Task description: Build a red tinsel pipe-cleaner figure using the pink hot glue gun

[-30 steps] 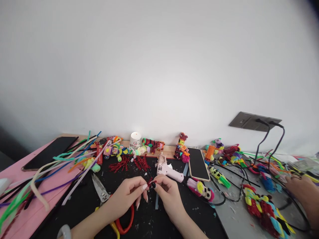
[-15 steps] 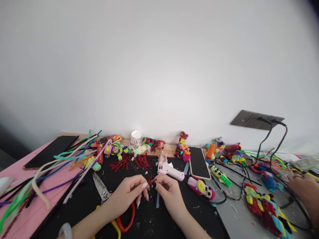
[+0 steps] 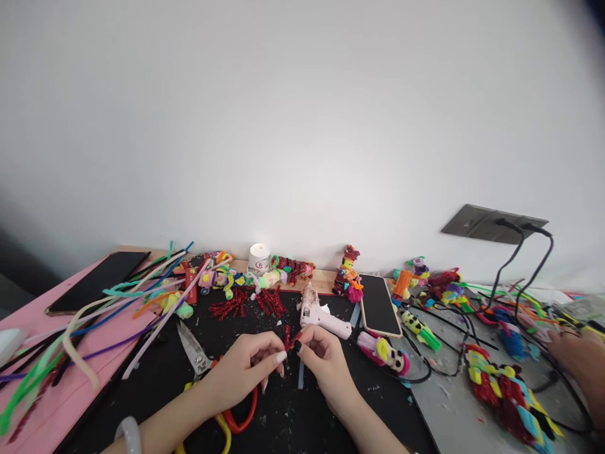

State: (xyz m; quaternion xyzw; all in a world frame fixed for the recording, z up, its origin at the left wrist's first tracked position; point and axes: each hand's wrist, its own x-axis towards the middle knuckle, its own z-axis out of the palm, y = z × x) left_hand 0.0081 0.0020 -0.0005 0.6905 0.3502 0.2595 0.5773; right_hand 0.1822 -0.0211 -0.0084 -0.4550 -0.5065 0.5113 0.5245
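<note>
At lower centre of the frame, the left hand (image 3: 246, 369) and right hand (image 3: 321, 359) each pinch a small red glittery pipe-cleaner piece (image 3: 288, 337) in fingertip grip above the black surface (image 3: 283, 416), probably for bending it; the pink glue gun (image 3: 321, 318) lies just behind.

I see a glittery red stem (image 3: 287, 337) beside the pale pink glue gun (image 3: 321, 317); the mat (image 3: 283, 416) beneath is black, the scissors (image 3: 236, 421) red-and-yellow handled.

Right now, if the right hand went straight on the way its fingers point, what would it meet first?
The right hand points up-left, away from the person. Past the red piece it pinches, the pink glue gun probably comes first, though depth is unclear.
</note>
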